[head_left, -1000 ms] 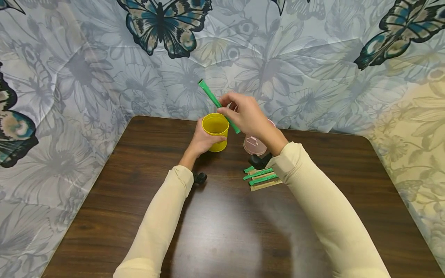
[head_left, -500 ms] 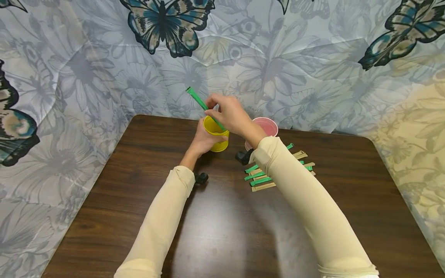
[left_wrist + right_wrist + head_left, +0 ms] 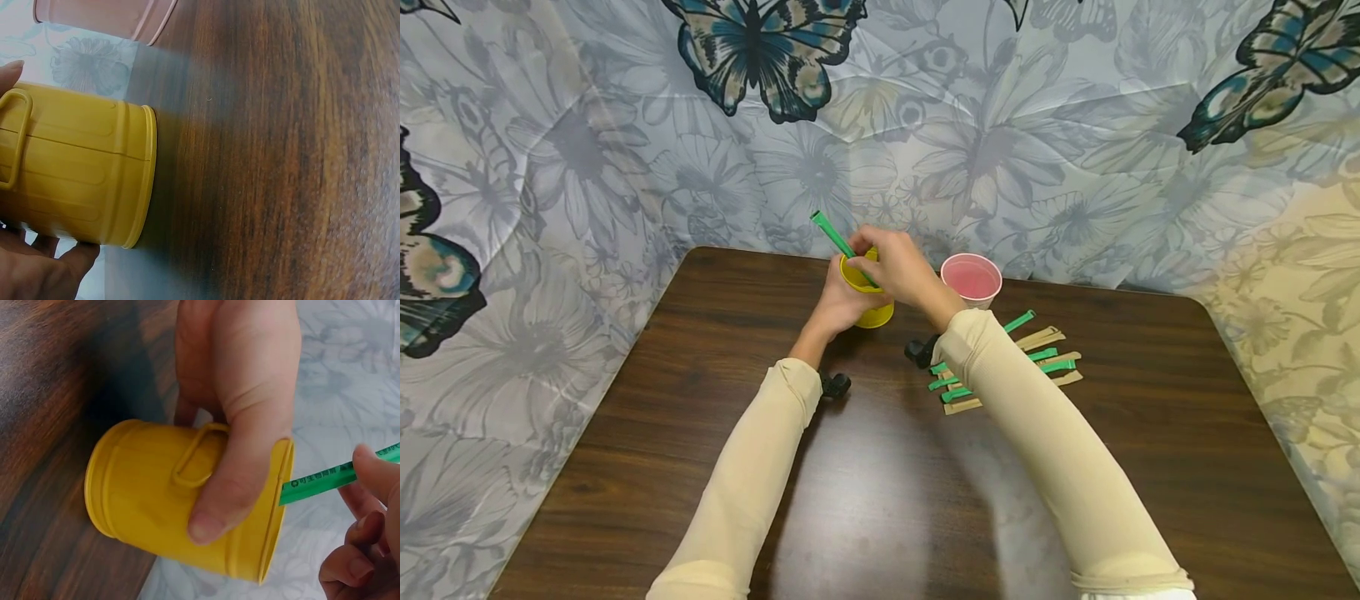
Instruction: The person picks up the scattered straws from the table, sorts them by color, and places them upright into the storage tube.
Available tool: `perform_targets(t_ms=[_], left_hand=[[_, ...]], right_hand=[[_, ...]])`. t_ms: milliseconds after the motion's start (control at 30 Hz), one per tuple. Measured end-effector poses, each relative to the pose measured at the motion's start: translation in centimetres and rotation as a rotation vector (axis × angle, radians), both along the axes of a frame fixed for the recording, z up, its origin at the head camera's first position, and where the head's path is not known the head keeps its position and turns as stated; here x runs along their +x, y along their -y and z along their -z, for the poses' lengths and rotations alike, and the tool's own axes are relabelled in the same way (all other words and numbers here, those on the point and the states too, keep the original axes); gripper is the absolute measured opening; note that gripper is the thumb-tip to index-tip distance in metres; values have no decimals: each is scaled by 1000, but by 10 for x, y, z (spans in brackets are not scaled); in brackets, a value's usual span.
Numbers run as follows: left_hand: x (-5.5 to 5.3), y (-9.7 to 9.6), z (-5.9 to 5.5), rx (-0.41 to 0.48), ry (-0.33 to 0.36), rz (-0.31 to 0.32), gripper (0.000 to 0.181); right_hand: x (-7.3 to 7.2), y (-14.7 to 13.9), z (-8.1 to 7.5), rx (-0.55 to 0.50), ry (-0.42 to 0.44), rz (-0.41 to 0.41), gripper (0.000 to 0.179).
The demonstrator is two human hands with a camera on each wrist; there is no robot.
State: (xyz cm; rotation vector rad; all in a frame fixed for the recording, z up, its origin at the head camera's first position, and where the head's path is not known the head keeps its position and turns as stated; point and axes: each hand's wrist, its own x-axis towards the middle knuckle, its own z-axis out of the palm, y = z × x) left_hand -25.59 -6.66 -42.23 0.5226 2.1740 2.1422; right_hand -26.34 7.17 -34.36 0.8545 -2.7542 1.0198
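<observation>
My left hand point(image 3: 838, 302) grips a small yellow metal pail point(image 3: 876, 317) near the back of the table. In the right wrist view its thumb lies across the side of the pail point(image 3: 159, 494), by a wire side handle point(image 3: 190, 459). Between thumb and fingers, my right hand point(image 3: 901, 267) pinches a slim green stick packet point(image 3: 831, 232) with dark printing. The packet slants, its lower end point(image 3: 294, 490) at the pail's rim. The head view has the right hand covering part of the pail's mouth; the pail's inside is mostly hidden.
A pink pail point(image 3: 972, 277) stands to the right of the yellow one. Several green packets point(image 3: 1043, 355) and tan paper sticks point(image 3: 1039, 337) lie on the dark wooden table point(image 3: 647, 433), partly under the right forearm. A butterfly-print cloth point(image 3: 925, 125) hangs behind the table's back edge.
My right hand has moved left and then down with the green packet, bringing its lower end to the yellow pail's mouth. The left hand has barely moved. The pink pail has come into fuller view.
</observation>
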Motion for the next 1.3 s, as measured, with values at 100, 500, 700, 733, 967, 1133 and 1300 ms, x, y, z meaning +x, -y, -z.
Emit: perform_targets(t_ms=[100, 500, 700, 733, 967, 1133, 1300], left_hand=[[2, 0, -3, -15, 35, -4, 63], [-8, -5, 20, -68, 62, -86, 80], [-9, -5, 24, -86, 94, -113, 90], [-9, -5, 24, -82, 88, -113, 89], [-9, -4, 22, -71, 91, -132, 91], [-6, -4, 17, -73, 138, -122, 97], [4, -4, -1, -77, 155, -100, 96]], right_hand=[[0, 0, 1, 3, 13, -7, 14], [14, -34, 7, 20, 25, -22, 23], [26, -64, 7, 2, 28, -37, 22], [27, -69, 7, 14, 31, -34, 22], [42, -96, 6, 78, 20, -22, 23], [57, -119, 14, 103, 23, 8, 17], [73, -139, 22, 135, 53, 44, 16]])
